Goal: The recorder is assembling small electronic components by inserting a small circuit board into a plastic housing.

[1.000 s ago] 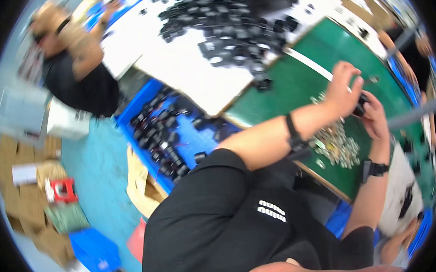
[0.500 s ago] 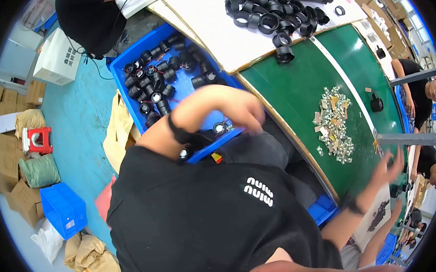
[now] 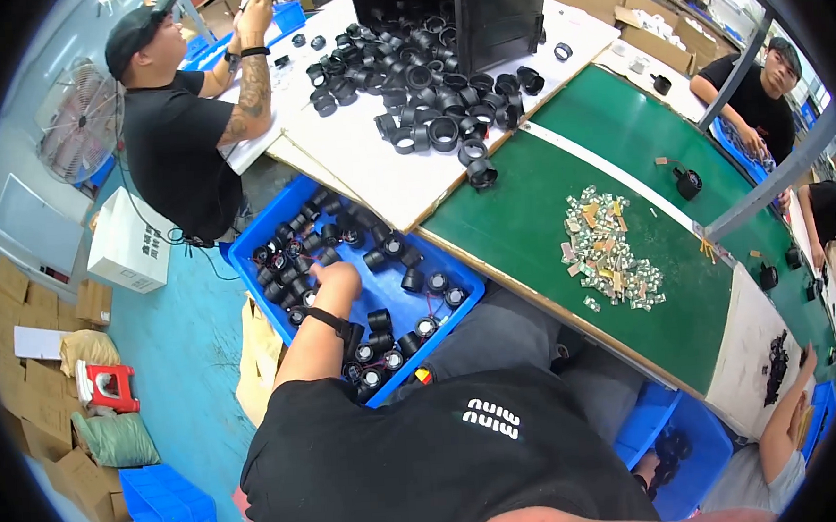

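Observation:
My left hand [image 3: 337, 280] reaches down into a blue plastic bin [image 3: 372, 290] at my left. Its fingers are among short black cylindrical parts [image 3: 286, 258], some with pale round faces and thin red wires. The fingertips are partly hidden, so I cannot tell whether they grip one. At my lower right, my right hand [image 3: 647, 466] is low at a second blue bin [image 3: 704, 487], which holds dark parts. Only a bit of that hand and its wristband show beyond my shirt; its fingers are hidden.
Small circuit-board-like pieces [image 3: 611, 251] lie heaped on the green table [image 3: 509, 199]. Black rings [image 3: 429, 104] crowd the white tabletop [image 3: 405, 191] beside a black box [image 3: 500, 20]. A grey metal post [image 3: 764, 186] crosses the right. Co-workers stand or sit at the far left and right.
My view has swung, showing more of the far left. My left hand has moved from the bin's near edge into its parts. My right hand has dropped from above the green table toward the right-hand bin.

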Motion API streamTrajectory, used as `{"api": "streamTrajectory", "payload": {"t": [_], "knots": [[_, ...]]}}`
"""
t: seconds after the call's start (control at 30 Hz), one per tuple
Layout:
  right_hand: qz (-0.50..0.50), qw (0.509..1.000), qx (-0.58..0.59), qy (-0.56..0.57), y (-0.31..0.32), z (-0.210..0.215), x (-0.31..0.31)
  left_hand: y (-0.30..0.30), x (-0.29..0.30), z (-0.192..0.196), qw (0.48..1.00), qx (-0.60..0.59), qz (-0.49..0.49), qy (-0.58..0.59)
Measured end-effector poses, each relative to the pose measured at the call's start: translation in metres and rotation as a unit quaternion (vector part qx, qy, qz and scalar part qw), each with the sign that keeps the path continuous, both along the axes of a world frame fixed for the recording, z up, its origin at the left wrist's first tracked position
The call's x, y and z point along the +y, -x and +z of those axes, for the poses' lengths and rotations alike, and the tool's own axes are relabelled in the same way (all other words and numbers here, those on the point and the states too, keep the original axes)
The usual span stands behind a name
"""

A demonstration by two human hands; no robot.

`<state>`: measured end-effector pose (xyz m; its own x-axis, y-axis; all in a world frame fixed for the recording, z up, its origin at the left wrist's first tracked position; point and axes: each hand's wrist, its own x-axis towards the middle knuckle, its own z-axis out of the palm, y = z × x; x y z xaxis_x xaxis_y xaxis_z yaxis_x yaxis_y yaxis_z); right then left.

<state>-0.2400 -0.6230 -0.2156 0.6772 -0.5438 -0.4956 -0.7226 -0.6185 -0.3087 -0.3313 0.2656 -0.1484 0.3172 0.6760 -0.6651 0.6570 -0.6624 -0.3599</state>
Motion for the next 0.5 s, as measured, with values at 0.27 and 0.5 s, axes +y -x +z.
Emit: {"api": "streamTrajectory", "payload": {"t": [0.27, 0.5], "knots": [[0.241, 0.916, -0.07, 0.313, -0.081, 0.1, -0.017, 0.016, -0.041, 0.207, 0.663, -0.433, -0.011, 0.611], [0.326, 0.768, -0.488, -0.255, -0.12, 0.317, 0.177, -0.149, -0.153, 0.24, 0.231, -0.621, -0.053, 0.747]]}}
